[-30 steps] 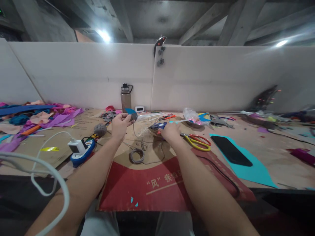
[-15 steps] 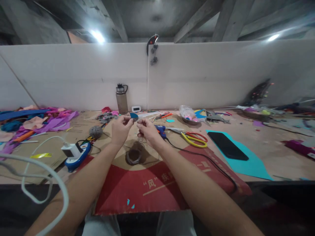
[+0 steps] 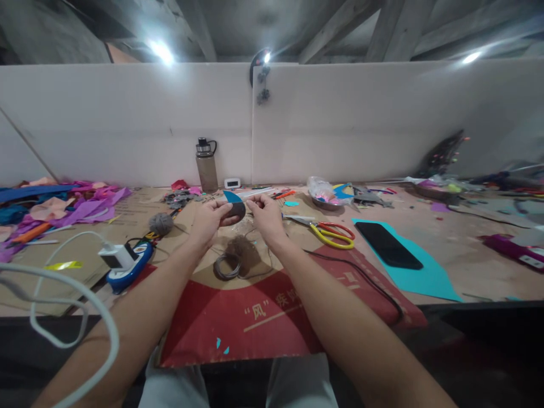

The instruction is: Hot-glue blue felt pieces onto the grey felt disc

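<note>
My left hand pinches a small dark rounded piece with a blue pointed piece at its top. Close by on the right, my right hand has its fingers pinched together near the dark piece's edge; what they hold, if anything, is too small to make out. Below the hands, a loop of grey cord lies on the red and brown cardboard. Scissors with red and yellow handles rest to the right of my right hand.
A power strip with a white cable stands left, beside grey yarn. Coloured felt heaps at far left. A bottle stands at the back. A black phone lies on turquoise sheet at right.
The dark rounded piece now shows in my left hand, below the blue piece. My right hand has shifted slightly right, away from my left. The camera view has tipped slightly.
</note>
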{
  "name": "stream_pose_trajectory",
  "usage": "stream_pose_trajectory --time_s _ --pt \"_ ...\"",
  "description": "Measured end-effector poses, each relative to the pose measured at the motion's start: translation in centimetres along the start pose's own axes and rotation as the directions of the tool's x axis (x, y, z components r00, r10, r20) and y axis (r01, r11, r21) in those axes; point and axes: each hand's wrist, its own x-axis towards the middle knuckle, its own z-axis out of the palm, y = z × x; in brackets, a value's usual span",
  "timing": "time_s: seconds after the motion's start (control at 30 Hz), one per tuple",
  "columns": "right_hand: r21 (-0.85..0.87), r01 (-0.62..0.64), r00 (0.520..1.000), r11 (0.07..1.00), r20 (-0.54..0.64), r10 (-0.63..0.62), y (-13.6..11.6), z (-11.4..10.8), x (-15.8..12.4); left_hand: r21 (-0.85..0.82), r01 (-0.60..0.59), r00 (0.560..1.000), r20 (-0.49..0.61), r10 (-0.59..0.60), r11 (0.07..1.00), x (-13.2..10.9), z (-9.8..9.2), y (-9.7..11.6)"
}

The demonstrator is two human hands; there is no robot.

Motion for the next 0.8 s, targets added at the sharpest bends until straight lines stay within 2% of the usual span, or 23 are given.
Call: stream_pose_trajectory --time_s 0.23,0.67,0.8 --pt "0.012 -0.017 1.000 1.000 0.009 0.017 -0.06 -0.14 0.02 -0.001 0.049 0.998 0.038 -0.049 0.999 -0.18 0.23 0.35" --pt "0.163 -0.082 0.995 0.983 0.075 0.071 -0.22 -0.20 0.16 -0.009 0.050 0.992 0.120 -0.049 0.999 -0.22 -0.19 0.52" --pt "0.228 -0.154 0.985 0.961 0.115 0.131 -0.41 -0.23 0.02 -0.016 0.049 0.989 0.142 -0.047 0.999 -0.18 -0.26 0.68"
